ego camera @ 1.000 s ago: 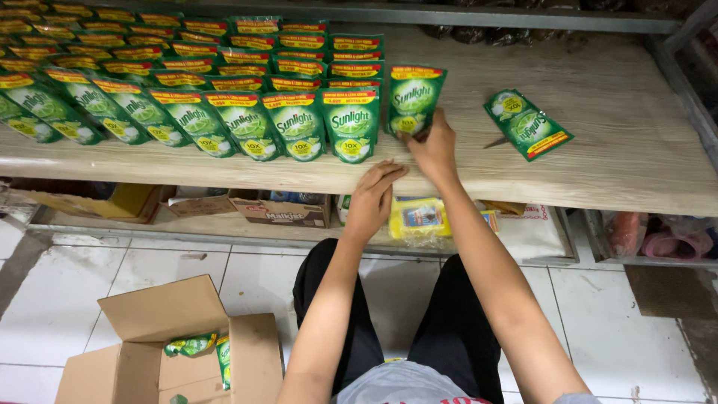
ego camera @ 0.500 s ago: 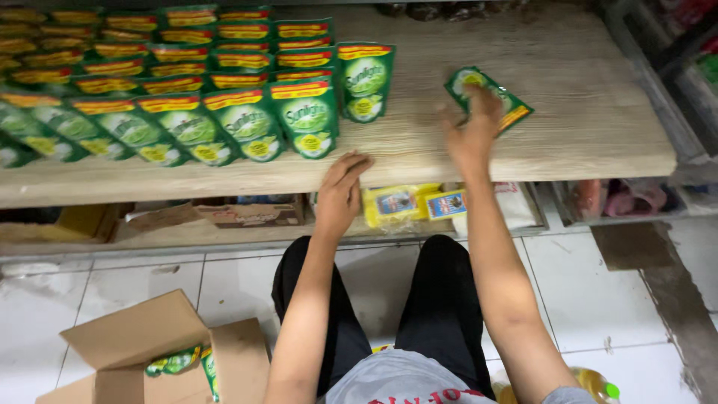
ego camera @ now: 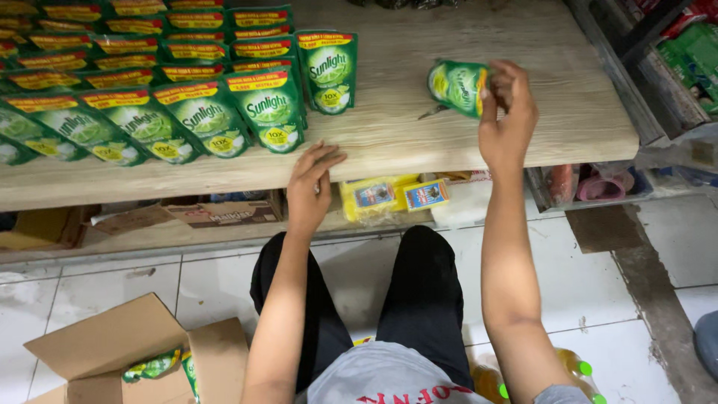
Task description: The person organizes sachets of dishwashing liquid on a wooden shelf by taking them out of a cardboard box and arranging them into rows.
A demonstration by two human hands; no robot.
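Right hand (ego camera: pixel 508 123) has its grip clenched around a green pouch (ego camera: pixel 458 87), upper right; left hand (ego camera: pixel 310 183) rests released on the shelf (ego camera: pixel 389 131) edge, mid-frame.

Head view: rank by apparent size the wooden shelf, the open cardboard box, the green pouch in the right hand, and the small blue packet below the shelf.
1. Wooden shelf
2. Cardboard box, partly cut off and nearer the camera
3. Green pouch in the right hand
4. Blue packet

Green pouches on a wooden shelf, yellow packs beneath

Lying in overlapping rows across the shelf's left: green pouches (ego camera: pixel 187 82) with red-and-yellow top bands; one lone green pouch (ego camera: pixel 458 87) being pinched at right; yellow packets (ego camera: pixel 389 196) with blue labels sitting below; green packs (ego camera: pixel 153 366) showing inside the cardboard box (ego camera: pixel 112 348).
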